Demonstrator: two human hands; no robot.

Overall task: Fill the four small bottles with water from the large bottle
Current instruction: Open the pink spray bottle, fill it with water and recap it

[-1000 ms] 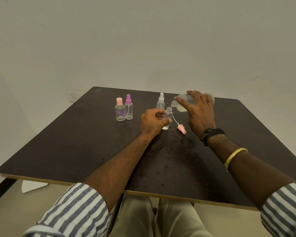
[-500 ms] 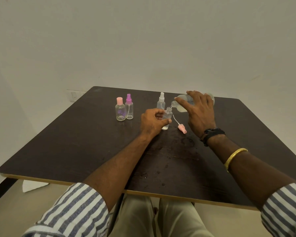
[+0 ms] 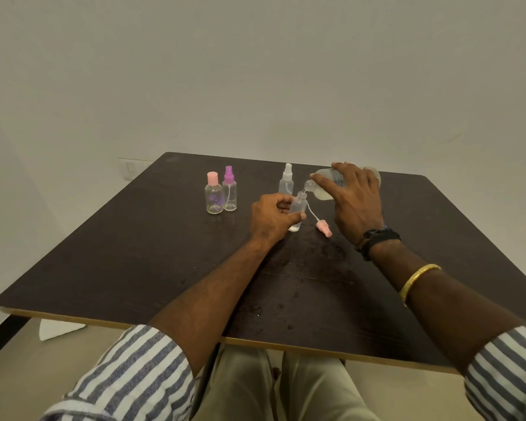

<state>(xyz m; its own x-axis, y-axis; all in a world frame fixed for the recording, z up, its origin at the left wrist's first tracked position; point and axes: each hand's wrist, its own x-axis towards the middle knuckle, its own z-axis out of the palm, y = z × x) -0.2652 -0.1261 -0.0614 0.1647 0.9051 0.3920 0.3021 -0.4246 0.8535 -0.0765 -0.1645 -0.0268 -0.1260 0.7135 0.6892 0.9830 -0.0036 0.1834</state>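
two closed grips: left hand (image 3: 271, 218) around open small bottle (image 3: 297, 211), right hand (image 3: 354, 205) around tilted large bottle (image 3: 327, 185) just above

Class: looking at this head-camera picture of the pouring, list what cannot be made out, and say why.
- Water level in the open small bottle: left hand covers its middle.
- Large bottle: right hand hides most of it.
- Pouring stream: too thin to see.
- Levels in the three capped bottles: too small.

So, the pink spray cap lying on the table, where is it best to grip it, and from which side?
Grip the pink spray cap across its short pink body, coming from above. It lies on its side on the table, its thin tube pointing toward the open small bottle; that tube would likely bend if pinched.
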